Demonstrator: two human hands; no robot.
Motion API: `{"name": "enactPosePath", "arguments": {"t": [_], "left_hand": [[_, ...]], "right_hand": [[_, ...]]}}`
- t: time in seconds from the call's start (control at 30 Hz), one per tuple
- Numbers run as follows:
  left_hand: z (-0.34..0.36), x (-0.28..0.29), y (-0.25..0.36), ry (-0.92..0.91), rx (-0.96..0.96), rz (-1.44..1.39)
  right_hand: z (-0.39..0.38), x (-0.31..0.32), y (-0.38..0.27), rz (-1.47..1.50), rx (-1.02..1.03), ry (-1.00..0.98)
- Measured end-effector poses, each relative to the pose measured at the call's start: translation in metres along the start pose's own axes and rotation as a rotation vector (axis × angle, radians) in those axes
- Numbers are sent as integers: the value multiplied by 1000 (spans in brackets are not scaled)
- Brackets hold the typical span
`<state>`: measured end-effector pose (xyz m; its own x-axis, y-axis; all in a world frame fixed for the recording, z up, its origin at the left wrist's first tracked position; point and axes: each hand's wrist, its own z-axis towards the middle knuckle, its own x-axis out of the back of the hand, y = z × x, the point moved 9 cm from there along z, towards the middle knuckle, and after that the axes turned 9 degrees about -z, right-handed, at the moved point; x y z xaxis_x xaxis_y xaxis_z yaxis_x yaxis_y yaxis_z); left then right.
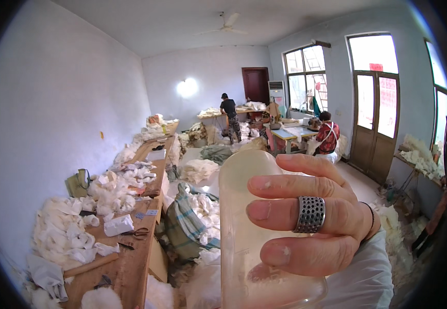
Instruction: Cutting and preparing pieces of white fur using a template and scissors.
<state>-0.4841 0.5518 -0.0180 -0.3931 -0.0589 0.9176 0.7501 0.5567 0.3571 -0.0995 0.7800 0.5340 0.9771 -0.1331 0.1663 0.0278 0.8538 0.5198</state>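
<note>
My right hand (343, 219) comes in from the lower right and holds a translucent, pale plastic bottle (235, 221) with a rounded end, close in front of me. Its fingers wrap across the bottle's right side, and the thumb is hidden behind. A metal ring thimble (309, 215) covered in dimples sits on one finger. Past the wrist there is a dark cord and a light sleeve (362, 275). My left hand is not in view.
A long wooden bench (125, 262) along the left wall carries white fluffy pelts (61, 232), scissors (137, 232) and a wooden rod (92, 263). Below stands a plaid sack (187, 226) of fluff. One person (228, 110) stands at the back; another (328, 135) sits by a table (288, 134).
</note>
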Motion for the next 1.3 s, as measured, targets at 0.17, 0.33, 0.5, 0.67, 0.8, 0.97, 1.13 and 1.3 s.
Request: {"name": "enactPosePath", "arguments": {"t": [0.17,0.33,0.5,0.67,0.8,0.97,1.13,1.3], "left_hand": [[0,-2,-1,4,7,-9],[1,-3,-2,8,10,-18],[1,-4,-3,11,14,-23],[-2,-4,-2,6,8,-31],[-13,-1,-1,16,25,-40],[-3,-1,13,14,-106,38],[7,9,5,204,-161,30],[14,99,74,323,-29,-768]], "right_hand": [[1,-1,0,3,41,20],[3,-3,1,24,45,-8],[4,1,2,11,82,187],[2,5,0,12,46,192],[-4,-9,3,73,19,-14],[-22,-29,5,152,-55,-57],[-43,-67,4,299,-171,-101],[-58,-124,-16,543,-319,-238]]}}
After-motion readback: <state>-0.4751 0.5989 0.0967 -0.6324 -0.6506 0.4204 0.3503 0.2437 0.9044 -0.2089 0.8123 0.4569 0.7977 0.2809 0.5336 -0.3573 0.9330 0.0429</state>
